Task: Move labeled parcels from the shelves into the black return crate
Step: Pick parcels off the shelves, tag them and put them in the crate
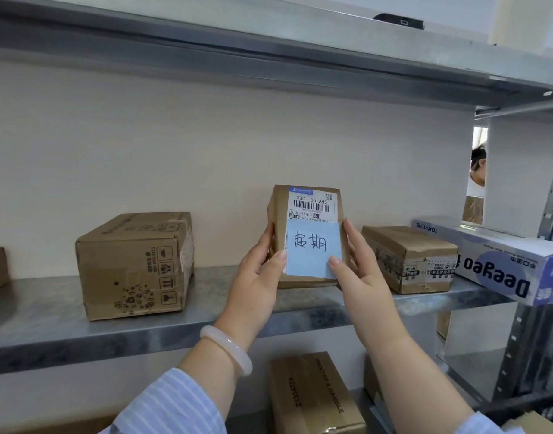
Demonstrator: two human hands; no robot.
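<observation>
A small brown parcel (306, 214) stands upright at the middle of the metal shelf (50, 311). It carries a white shipping label and a light blue handwritten note (312, 249) on its front. My left hand (256, 277) grips its left side, thumb on the note's edge. My right hand (356, 264) holds its right side, thumb on the note's lower corner. The black return crate is not in view.
A larger brown box (134, 264) sits left of the parcel, a flat taped box (409, 258) right of it, then a white and blue carton (500, 261) overhanging the shelf end. More boxes (312, 396) lie on the shelf below. A person is partly visible behind the right upright.
</observation>
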